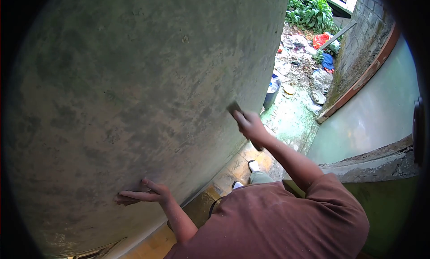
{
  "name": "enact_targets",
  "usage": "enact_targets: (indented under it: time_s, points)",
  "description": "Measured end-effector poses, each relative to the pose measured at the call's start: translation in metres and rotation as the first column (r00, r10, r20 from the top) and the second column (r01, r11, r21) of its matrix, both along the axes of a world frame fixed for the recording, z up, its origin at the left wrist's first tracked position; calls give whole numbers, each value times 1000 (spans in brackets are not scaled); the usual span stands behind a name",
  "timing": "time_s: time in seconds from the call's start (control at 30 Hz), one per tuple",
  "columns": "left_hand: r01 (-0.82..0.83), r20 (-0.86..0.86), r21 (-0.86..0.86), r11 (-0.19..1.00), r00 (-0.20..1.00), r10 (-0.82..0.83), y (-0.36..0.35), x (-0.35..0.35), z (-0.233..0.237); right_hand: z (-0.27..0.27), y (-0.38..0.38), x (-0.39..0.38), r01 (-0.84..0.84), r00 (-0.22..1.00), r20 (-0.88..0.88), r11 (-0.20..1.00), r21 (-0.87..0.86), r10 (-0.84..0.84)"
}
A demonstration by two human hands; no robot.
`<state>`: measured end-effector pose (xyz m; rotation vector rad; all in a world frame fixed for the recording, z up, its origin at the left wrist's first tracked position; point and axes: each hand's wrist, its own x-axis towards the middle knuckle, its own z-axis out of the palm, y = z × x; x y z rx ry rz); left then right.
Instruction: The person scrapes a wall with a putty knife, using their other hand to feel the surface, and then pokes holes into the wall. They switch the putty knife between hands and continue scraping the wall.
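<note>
A large grey-green wall (134, 98) with dark blotches fills the left and middle of the view. My left hand (142, 194) rests with its palm side against the wall low down, fingers stretched out and thumb apart, holding nothing. Further right and higher, my right hand (251, 126) is wrapped round the handle of a flat, dark tool (234, 107). The tool's upper end is close to the wall; whether it touches is unclear. Its lower end shows beneath my hand. Slight blur hides the tool's exact shape.
Beyond the wall's edge stand a dark bin (272, 92) and scattered rubbish (298, 57) on the ground, with green plants (317, 13) behind. A block wall (358, 48) and a pale panel (367, 111) are at the right. Below are floor tiles (237, 168) and my feet.
</note>
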<state>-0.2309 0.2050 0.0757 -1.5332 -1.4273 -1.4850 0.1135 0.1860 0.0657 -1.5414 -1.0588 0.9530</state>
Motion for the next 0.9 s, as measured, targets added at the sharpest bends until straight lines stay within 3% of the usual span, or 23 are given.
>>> enact_targets:
  time_s: [0.03,0.13,0.2,0.27,0.33,0.4,0.43,0.53,0.67,0.8,0.9]
  points:
    - [-4,-4,-9,1000,1000,4,-2,-1,0,4,4,1,-23,995,-95,999,-32,20]
    - [-4,-29,19,1000,1000,5,-1,0,1,7,-6,2,-37,989,-147,998,-58,28]
    - [-7,-33,15,1000,999,8,1,-1,0,-2,-21,3,-46,993,-114,999,-26,43]
    - [-15,-10,4,1000,1000,15,1,-1,-3,-10,-37,6,-33,995,-101,981,-189,14]
    - [-25,13,-14,1000,1000,25,0,-2,-3,-14,-28,8,-58,993,-109,978,-199,37]
    - [-6,2,2,1000,1000,6,1,-1,-2,-9,3,9,-52,995,87,994,93,44]
    - [-2,3,-3,1000,1000,2,0,-1,-3,24,9,2,-59,995,-83,998,7,59]
    - [-7,17,-3,1000,1000,7,0,-1,-3,41,-2,-1,-82,983,-163,996,-16,78]
    - [-11,-3,4,1000,1000,11,1,-2,-3,-2,-26,5,-55,992,-120,995,-87,44]
    - [11,-33,20,1000,999,-11,0,-1,1,1,-10,6,-42,998,-58,984,-175,33]
    - [0,-21,2,1000,1000,0,0,-1,0,16,-6,6,-91,976,-209,990,-112,66]
